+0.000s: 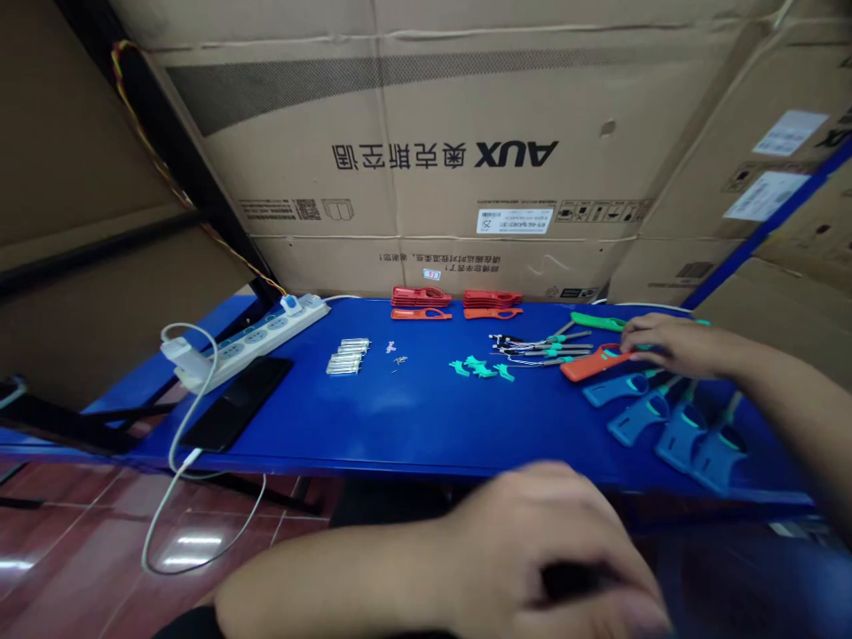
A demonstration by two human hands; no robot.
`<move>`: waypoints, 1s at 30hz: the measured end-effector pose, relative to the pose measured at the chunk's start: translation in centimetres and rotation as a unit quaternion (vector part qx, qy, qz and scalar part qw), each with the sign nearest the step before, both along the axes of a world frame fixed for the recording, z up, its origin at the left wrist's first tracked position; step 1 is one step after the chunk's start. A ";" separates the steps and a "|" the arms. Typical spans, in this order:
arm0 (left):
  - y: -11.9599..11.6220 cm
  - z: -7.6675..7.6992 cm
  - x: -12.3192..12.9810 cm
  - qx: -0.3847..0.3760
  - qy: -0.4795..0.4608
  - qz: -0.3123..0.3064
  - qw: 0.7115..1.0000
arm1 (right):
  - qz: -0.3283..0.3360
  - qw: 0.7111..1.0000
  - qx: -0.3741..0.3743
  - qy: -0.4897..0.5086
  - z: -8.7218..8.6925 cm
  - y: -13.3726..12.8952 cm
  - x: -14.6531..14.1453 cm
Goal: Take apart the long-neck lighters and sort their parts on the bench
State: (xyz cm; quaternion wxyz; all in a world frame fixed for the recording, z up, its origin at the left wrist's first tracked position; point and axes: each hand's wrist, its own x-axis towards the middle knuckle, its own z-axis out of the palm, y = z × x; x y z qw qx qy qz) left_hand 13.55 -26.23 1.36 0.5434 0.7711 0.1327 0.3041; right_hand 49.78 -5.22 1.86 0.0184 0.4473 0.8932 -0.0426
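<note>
At the right end of the blue table, my right hand (656, 342) has its fingers closed on the upper end of an orange gas lighter (589, 364). A green lighter body (595, 321) lies just behind it, and several blue gas lighters (685, 435) lie fanned out in front. My left hand (546, 550) is low in the foreground, in front of the table edge. Its fingers are curled with a dark spot inside them; blur hides what that is. Left of the orange lighter are metal lighter rods with wires (542, 349) and loose teal triggers (480, 366).
Red and orange shells (421, 297) are stacked at the back. Silver cylinders (346, 358) and tiny screws (399, 359) lie mid-left. A black phone (236, 404) and a white power strip (259, 339) with cables are at the left. A cardboard wall (432, 106) stands behind.
</note>
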 end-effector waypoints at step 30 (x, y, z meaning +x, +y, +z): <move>-10.7 -6.3 -9.1 0.123 0.634 0.066 0.761 | 0.142 0.967 -0.210 -0.005 -11.3 -28.6 -21.6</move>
